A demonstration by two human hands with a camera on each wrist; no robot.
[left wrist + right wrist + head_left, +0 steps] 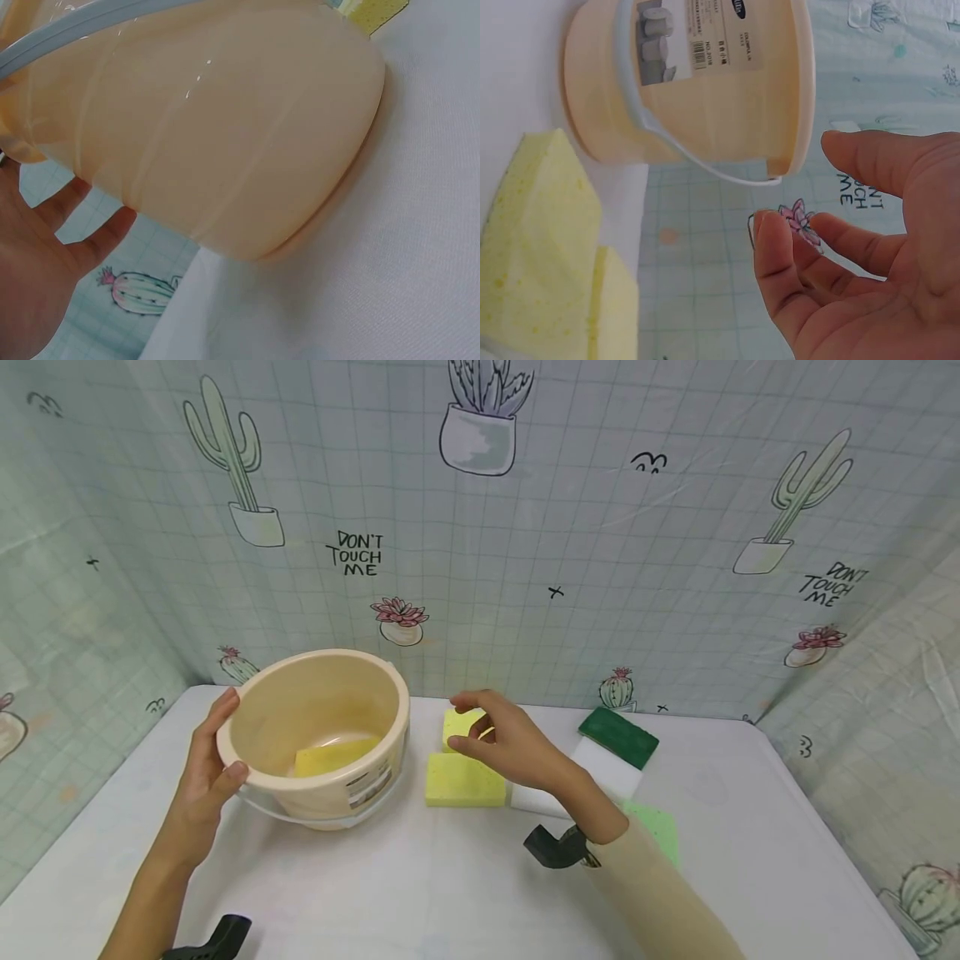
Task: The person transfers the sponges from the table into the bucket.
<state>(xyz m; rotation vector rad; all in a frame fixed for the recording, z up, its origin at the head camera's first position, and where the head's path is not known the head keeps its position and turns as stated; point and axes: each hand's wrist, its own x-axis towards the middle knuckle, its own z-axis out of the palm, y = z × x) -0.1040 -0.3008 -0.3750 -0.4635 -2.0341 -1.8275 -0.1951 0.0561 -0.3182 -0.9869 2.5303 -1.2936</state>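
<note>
At the left in the head view, my left hand [202, 768] holds the side of a cream plastic bucket [315, 672], its thumb just below the rim and its fingers round the far side. One yellow sponge [333, 757] lies inside, on the bucket's bottom. A pale carrying handle [630, 90] hangs down along the bucket's outer wall. My right hand [510, 739] hovers over two yellow sponges to the bucket's right: a near one [465, 781] and a far one [459, 724], partly hidden by the fingers. Its thumb and loosely bent fingers are apart, with nothing between them.
Right of the yellow sponges lie white sponges [606, 767], a dark green sponge [618, 737] and a light green sponge [656, 831], partly covered by my right arm. A cactus-print cloth [525, 543] hangs behind and beside the white table [360, 893].
</note>
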